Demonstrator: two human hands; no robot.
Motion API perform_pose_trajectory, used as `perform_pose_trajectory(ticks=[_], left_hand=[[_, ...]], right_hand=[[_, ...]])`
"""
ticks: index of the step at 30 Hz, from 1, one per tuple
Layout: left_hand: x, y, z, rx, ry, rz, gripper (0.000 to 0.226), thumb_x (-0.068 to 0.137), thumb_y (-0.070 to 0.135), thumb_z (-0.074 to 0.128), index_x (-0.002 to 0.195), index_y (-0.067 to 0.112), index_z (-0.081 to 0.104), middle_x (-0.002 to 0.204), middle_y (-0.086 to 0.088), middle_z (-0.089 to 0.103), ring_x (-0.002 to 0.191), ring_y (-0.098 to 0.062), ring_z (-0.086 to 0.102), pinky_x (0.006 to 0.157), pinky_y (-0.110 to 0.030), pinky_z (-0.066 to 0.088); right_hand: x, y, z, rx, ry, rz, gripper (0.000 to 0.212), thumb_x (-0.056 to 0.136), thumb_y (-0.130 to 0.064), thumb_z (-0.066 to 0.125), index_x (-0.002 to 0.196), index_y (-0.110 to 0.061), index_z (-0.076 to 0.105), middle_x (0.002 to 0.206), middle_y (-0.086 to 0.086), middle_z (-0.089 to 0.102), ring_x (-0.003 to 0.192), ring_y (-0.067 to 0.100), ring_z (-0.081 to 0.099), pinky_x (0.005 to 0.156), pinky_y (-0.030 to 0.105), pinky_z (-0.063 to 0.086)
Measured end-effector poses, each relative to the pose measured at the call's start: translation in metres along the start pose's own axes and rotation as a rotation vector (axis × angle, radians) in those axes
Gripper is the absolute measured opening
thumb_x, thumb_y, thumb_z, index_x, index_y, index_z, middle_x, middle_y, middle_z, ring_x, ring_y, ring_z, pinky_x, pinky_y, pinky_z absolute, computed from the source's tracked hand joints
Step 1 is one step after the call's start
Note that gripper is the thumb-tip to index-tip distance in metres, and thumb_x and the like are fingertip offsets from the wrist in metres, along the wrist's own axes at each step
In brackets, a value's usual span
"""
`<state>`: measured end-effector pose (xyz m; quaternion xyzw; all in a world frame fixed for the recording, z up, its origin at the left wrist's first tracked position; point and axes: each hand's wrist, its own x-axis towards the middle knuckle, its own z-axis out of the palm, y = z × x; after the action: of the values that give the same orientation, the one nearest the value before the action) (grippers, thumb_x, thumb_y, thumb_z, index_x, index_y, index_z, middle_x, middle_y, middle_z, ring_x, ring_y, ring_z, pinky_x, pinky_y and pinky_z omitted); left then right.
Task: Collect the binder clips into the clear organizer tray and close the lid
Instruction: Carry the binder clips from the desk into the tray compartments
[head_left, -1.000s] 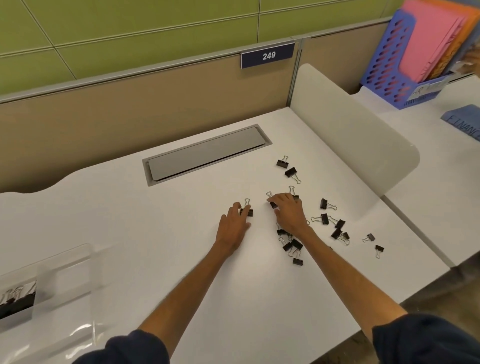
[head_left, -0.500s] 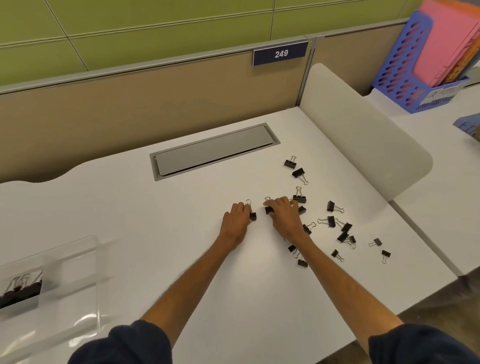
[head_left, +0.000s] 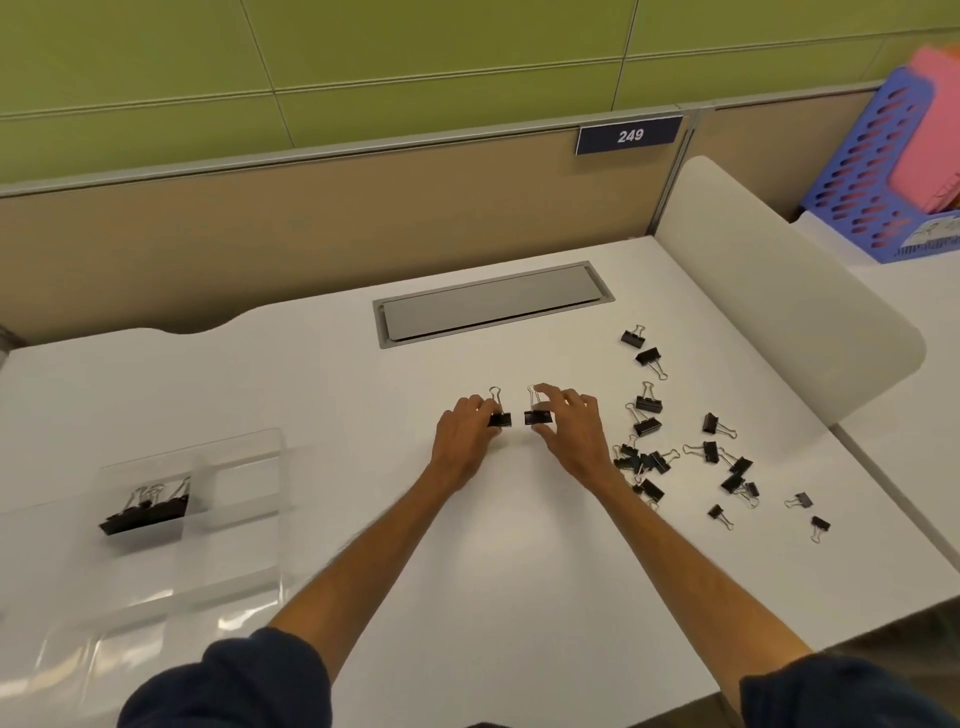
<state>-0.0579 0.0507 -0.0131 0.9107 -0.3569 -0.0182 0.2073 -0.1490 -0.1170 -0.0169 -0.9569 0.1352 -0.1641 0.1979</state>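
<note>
Hard to make out: the clear tray (head_left: 244, 457) showed only faint edges against the white desk (head_left: 322, 395). Its glossy near part ran off the lower left of the frame, and I could not tell whether that part was the lid.
Cut off: a blue file holder (head_left: 872, 176) ran off the upper right edge.
Stored clips (head_left: 148, 512): a black row with wire handles stood in one compartment of the tray, at the left of the frame.
Loose clips (head_left: 649, 423): black with silver wire handles, they lay scattered right of centre. Some lay heaped beside the right wrist and others lay apart.
Left hand (head_left: 465, 439): palm down at centre, it pinched the left clip (head_left: 500, 419) by its black body.
Right hand (head_left: 571, 436): just beside it, thumb and forefinger pinched the right clip (head_left: 538, 417), with the other fingers loosely spread.
Held clips: side by side and close, not touching, with their handles pointing toward the top of the frame.
</note>
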Motion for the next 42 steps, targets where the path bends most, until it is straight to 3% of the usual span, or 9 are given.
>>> perform_pose_trajectory(ticks=[14, 21, 28, 38, 42], left_hand=[[-0.052, -0.103, -0.092, 0.068, 0.130, -0.098, 0.018, 0.092, 0.022, 0.059, 0.109, 0.019, 0.062, 0.109, 0.002, 0.062, 0.103, -0.022, 0.051, 0.076, -0.034, 0.040], [-0.085, -0.161, -0.127, 0.129, 0.180, -0.189, 0.018, 0.091, 0.020, 0.061, 0.109, 0.020, 0.062, 0.111, 0.003, 0.063, 0.103, -0.022, 0.051, 0.076, -0.035, 0.040], [-0.118, -0.213, -0.154, 0.179, 0.198, -0.271, 0.020, 0.091, 0.023, 0.061, 0.111, 0.020, 0.062, 0.111, 0.004, 0.064, 0.110, -0.020, 0.048, 0.078, -0.034, 0.037], [-0.163, -0.266, -0.171, 0.131, 0.035, -0.329, 0.022, 0.092, 0.025, 0.059, 0.114, 0.020, 0.061, 0.114, 0.004, 0.063, 0.118, -0.019, 0.042, 0.089, -0.036, 0.034], [-0.170, -0.276, -0.174, 0.126, -0.027, -0.313, 0.022, 0.092, 0.025, 0.059, 0.113, 0.020, 0.062, 0.113, 0.002, 0.063, 0.117, -0.019, 0.043, 0.089, -0.037, 0.035]], right_hand=[[0.030, -0.142, 0.042, 0.187, 0.012, -0.090, 0.050, 0.083, -0.015, 0.072, 0.128, -0.022, 0.052, 0.110, -0.008, 0.071, 0.109, 0.020, 0.053, 0.094, 0.032, 0.027], [0.043, -0.205, 0.074, 0.244, -0.030, -0.184, 0.034, 0.083, -0.017, 0.069, 0.115, -0.021, 0.056, 0.108, -0.011, 0.070, 0.109, 0.016, 0.052, 0.094, 0.031, 0.027], [0.053, -0.257, 0.096, 0.283, -0.096, -0.282, 0.031, 0.081, -0.025, 0.071, 0.109, -0.024, 0.056, 0.100, -0.013, 0.071, 0.109, 0.011, 0.050, 0.090, 0.034, 0.031], [0.048, -0.317, 0.130, 0.321, -0.256, -0.378, 0.031, 0.079, -0.026, 0.070, 0.107, -0.024, 0.055, 0.095, -0.014, 0.072, 0.106, 0.011, 0.051, 0.084, 0.031, 0.031], [0.041, -0.326, 0.136, 0.351, -0.380, -0.378, 0.034, 0.080, -0.030, 0.071, 0.109, -0.029, 0.052, 0.094, -0.014, 0.072, 0.101, 0.011, 0.050, 0.078, 0.033, 0.043]])
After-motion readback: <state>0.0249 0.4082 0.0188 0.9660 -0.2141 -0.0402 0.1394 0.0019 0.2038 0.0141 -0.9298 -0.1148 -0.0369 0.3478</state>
